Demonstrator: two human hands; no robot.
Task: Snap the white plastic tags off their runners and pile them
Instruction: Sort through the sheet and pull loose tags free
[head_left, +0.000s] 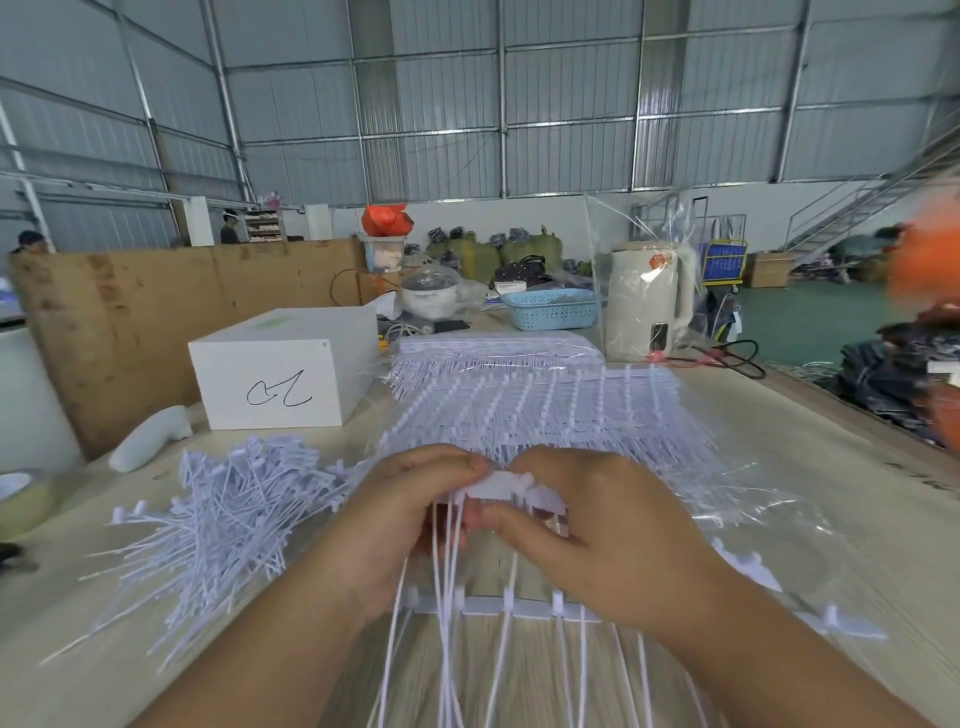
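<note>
Both hands meet over the middle of the table on one white runner of tags (511, 488). My left hand (400, 512) pinches its left end and holds several loose tag strands that hang down toward me. My right hand (608, 530) grips the runner's right part, with the thumb under it. A second runner bar (498, 608) with tags attached lies below the hands. A pile of loose white tags (223, 514) spreads to the left. A thick stack of unbroken tag sheets (519, 400) lies behind the hands, partly in clear plastic.
A white box (283, 364) with a black scribble stands at the back left, a white handheld tool (150, 439) beside it and a tape roll (21, 499) at the left edge. A bagged kettle (649, 306), blue basket (550, 307) and cardboard wall (130, 306) stand behind.
</note>
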